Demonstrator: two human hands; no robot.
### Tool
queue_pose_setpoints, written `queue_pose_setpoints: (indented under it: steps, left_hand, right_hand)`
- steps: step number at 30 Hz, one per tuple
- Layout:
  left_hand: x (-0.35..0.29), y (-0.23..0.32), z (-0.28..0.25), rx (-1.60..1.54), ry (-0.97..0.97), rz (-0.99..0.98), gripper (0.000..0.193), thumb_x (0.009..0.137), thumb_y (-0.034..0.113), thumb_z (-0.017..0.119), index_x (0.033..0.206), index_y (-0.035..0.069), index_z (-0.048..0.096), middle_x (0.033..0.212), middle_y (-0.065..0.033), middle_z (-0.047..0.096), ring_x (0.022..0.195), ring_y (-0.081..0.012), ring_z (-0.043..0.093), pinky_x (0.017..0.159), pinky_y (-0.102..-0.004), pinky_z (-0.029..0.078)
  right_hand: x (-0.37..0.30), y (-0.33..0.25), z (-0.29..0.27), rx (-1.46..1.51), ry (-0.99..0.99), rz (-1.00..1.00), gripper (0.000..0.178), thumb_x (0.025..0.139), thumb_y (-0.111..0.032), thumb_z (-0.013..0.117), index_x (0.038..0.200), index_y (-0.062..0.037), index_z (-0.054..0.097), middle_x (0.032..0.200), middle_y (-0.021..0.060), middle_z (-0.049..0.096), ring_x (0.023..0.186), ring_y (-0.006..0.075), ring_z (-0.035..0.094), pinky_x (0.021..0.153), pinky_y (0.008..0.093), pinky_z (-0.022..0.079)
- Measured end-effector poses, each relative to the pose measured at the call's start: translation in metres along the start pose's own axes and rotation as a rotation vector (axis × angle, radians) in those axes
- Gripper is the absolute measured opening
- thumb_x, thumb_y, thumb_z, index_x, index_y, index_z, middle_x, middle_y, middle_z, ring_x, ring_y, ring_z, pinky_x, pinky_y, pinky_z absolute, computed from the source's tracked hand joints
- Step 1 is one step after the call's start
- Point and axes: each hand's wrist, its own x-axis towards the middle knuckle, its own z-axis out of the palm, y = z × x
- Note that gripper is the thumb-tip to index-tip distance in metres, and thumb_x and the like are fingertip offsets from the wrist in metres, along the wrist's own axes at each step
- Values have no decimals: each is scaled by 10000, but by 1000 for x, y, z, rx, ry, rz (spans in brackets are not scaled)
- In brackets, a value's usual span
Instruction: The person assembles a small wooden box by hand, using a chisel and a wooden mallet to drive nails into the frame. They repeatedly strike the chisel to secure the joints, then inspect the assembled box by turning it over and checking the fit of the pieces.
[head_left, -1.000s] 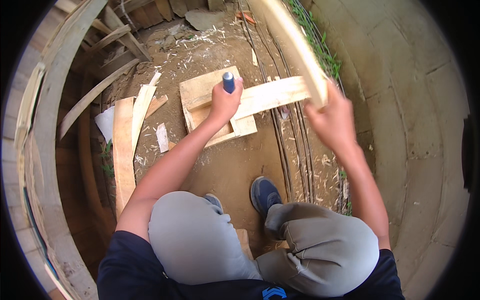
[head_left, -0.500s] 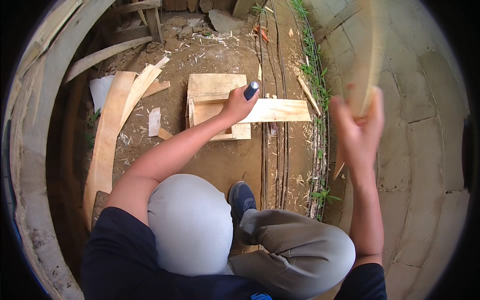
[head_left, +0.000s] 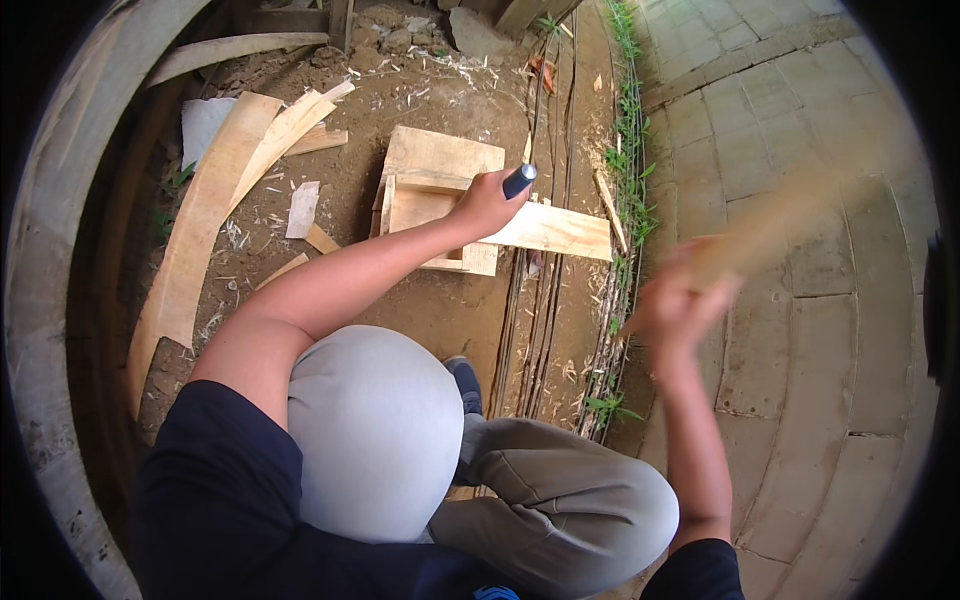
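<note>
The left hand (head_left: 488, 210) is clamped on a dark-blue tool handle (head_left: 519, 181) at the board (head_left: 562, 233), which stretches rightward from beside it, past a wooden frame (head_left: 440, 152); the right hand (head_left: 686, 300), blurred, grips a wood piece (head_left: 785, 228), apart from the board.

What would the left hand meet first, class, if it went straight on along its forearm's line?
In the picture, the dark cables come first beyond the left hand; depth is unclear, so it might pass above them toward the green plants beyond.
</note>
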Motion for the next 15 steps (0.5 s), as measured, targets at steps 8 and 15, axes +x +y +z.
queue_pose_setpoints:
  steps: [8, 15]
  left_hand:
    - [-5, -4, -13, -15, -3, -7, 324, 995, 261, 583, 806, 2, 534, 654, -59, 525, 645, -149, 501, 637, -372, 432]
    - [5, -2, 1, -80, -28, 54, 326, 991, 271, 591, 807, 7, 540, 662, -61, 527, 644, -148, 500, 633, -379, 428]
  right_hand:
    - [9, -21, -2, -101, -218, 84, 322, 869, -94, 684, 1127, 18, 528, 786, 196, 682, 688, 305, 688, 634, 423, 574]
    - [-14, -6, 28, -116, -233, 173, 261, 844, -95, 697, 1020, 16, 539, 857, 282, 691, 817, 395, 725, 720, 464, 571]
